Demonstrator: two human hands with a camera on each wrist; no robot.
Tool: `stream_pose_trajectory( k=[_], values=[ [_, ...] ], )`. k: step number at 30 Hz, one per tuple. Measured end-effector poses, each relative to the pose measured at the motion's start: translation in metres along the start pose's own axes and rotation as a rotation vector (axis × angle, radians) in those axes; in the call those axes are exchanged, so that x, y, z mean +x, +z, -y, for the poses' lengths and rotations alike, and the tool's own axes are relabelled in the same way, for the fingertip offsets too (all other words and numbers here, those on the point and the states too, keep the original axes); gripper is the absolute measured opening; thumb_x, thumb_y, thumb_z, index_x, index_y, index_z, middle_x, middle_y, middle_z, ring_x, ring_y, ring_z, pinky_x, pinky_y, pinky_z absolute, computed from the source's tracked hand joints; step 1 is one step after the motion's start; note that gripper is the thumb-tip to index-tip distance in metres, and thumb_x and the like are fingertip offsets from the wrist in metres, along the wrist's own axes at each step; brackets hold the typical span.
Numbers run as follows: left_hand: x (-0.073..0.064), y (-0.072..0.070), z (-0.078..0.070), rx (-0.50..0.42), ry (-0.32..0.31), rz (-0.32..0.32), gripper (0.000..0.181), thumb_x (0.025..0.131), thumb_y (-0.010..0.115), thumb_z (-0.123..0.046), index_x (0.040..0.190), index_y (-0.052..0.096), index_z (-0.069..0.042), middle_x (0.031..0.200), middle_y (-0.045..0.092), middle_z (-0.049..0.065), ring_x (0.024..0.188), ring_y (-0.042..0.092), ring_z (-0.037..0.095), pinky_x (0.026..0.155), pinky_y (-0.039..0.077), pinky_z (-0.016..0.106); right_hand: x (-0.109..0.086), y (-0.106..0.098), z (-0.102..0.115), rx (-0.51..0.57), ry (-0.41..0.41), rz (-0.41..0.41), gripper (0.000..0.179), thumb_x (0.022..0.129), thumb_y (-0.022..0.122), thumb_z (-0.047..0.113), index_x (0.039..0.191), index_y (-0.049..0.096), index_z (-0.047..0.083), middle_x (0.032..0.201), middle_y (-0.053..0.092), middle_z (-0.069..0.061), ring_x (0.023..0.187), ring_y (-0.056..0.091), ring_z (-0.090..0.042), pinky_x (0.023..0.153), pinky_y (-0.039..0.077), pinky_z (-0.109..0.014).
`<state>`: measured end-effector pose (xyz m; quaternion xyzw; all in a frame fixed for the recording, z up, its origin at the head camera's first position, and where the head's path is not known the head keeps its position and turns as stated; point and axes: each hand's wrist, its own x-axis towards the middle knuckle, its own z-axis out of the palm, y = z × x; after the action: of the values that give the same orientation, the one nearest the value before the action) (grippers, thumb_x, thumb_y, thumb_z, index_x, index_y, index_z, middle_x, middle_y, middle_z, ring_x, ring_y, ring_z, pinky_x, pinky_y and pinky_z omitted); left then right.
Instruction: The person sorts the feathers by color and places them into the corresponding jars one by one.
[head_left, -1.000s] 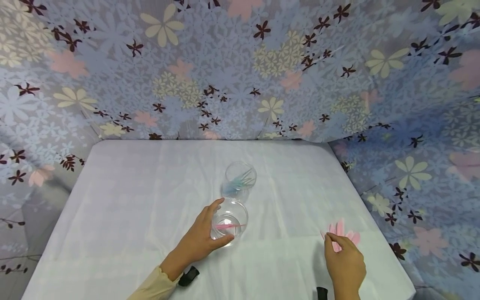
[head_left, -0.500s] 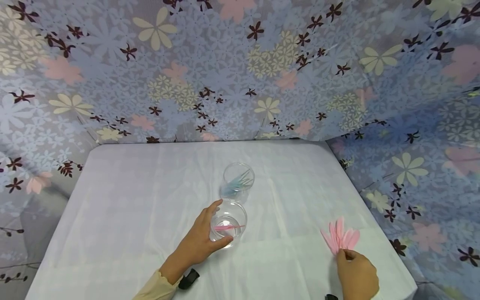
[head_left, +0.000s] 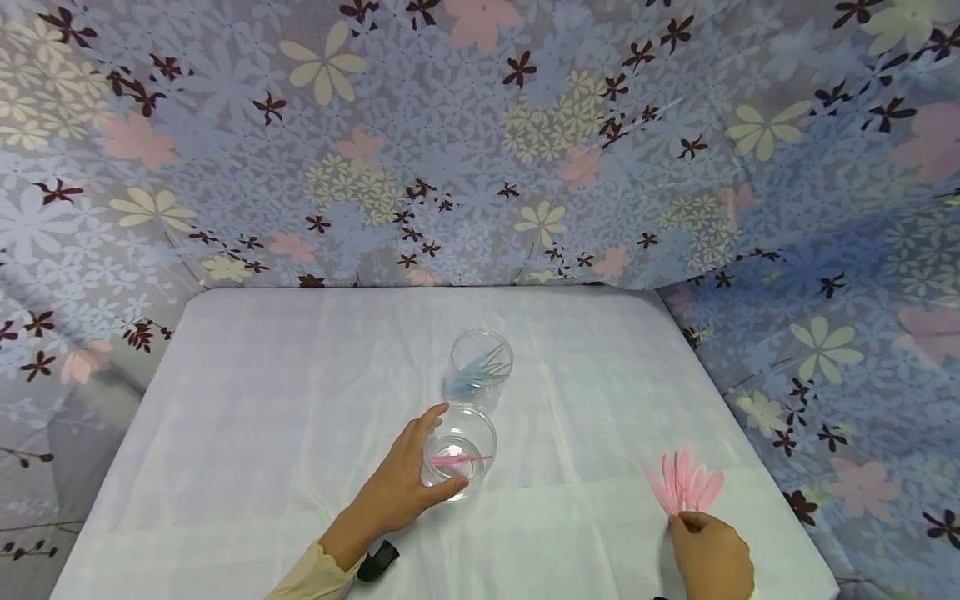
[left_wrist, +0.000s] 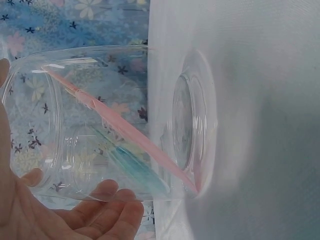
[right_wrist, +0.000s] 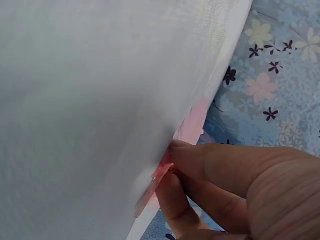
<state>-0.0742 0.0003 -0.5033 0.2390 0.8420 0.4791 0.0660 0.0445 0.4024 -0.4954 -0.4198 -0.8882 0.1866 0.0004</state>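
Note:
My left hand [head_left: 397, 487] holds a clear cylindrical jar [head_left: 480, 433] near the middle of the table, thumb and fingers around its sides. One pink feather [left_wrist: 125, 127] leans diagonally inside it, as the left wrist view shows. Behind stands a second clear jar [head_left: 482, 333] with several light-blue feathers [head_left: 472, 372] in it. Over at the right, my right hand [head_left: 712, 554] pinches at the quill ends of a fanned bunch of pink feathers [head_left: 684, 483]. In the right wrist view thumb and fingertips meet on a pink feather [right_wrist: 157, 182]; how many feathers they hold I cannot tell.
A white cloth [head_left: 300, 375] covers the table, its right edge close beyond the pink feathers. Flowered fabric [head_left: 450, 125] hangs behind the table and along both sides. A black wrist strap [head_left: 378, 561] is by the left sleeve [head_left: 315, 571].
My right hand has drawn back toward me and slightly right, to the near ends of the pink feathers, uncovering the fan. The left hand stays on its jar; the view shifts slightly.

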Motion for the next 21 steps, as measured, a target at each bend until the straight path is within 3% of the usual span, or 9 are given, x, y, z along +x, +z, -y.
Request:
stream_pose_trajectory(
  k=[5,11,21],
  values=[
    [0.000,-0.001,-0.002,-0.010,0.004,0.000,0.095,0.084,0.076,-0.056,0.157,0.019,-0.040,0.147,0.045,0.012,0.135,0.046,0.031,0.107,0.040,0.055,0.000,-0.001,-0.002,-0.004,0.002,0.018,0.026,0.089,0.069,0.024,0.101,0.076,0.002,0.100,0.072,-0.023,0.084,0.067,-0.045,0.065,0.048,-0.054],
    [0.000,-0.001,-0.002,-0.012,-0.004,-0.001,0.094,0.084,0.076,-0.055,0.158,0.022,-0.034,0.147,0.045,0.011,0.135,0.045,0.031,0.106,0.040,0.056,-0.001,-0.003,-0.001,0.001,0.013,0.030,0.025,0.090,0.069,0.025,0.100,0.076,0.004,0.096,0.074,-0.019,0.081,0.067,-0.042,0.062,0.048,-0.051],
    [0.000,0.000,0.000,0.007,-0.003,0.000,0.096,0.084,0.076,-0.054,0.159,0.022,-0.028,0.147,0.044,0.011,0.136,0.045,0.030,0.108,0.039,0.055,-0.008,-0.015,0.008,0.033,0.028,-0.004,0.029,0.092,0.066,0.029,0.105,0.073,0.004,0.103,0.073,-0.019,0.082,0.066,-0.040,0.061,0.045,-0.048]
  ],
)
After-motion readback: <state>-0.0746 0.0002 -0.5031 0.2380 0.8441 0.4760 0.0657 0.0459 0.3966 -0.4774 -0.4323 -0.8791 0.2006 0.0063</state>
